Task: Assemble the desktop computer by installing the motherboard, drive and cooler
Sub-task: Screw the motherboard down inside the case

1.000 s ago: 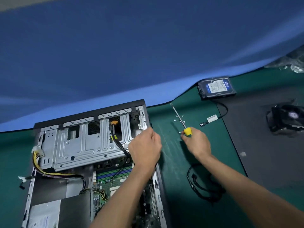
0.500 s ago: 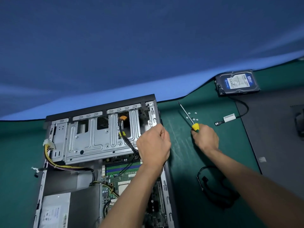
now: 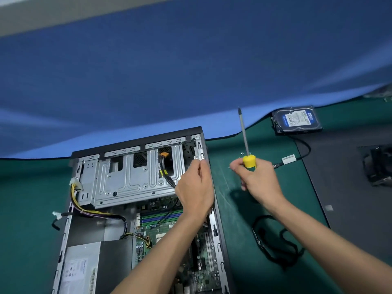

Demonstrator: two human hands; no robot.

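Observation:
An open computer case (image 3: 135,143) lies on the green mat, with a silver drive cage (image 3: 131,177) at its far end and the green motherboard (image 3: 169,232) below it. My left hand (image 3: 196,187) pinches a small screw against the cage's right rail. My right hand (image 3: 257,180) grips a yellow-handled screwdriver (image 3: 246,143) with the shaft pointing up and away. A hard drive (image 3: 297,120) with a blue label lies at the far right. The cooler (image 3: 379,166) sits at the right edge.
A power supply (image 3: 80,270) fills the case's near left corner, with yellow cables (image 3: 84,209) running to it. A coiled black cable (image 3: 273,245) lies on the mat right of the case. A black mat (image 3: 350,198) covers the right side. Blue cloth (image 3: 169,81) hangs behind.
My right hand has lifted the screwdriver off the mat and turned its shaft upright. My left hand stays at the cage's right rail.

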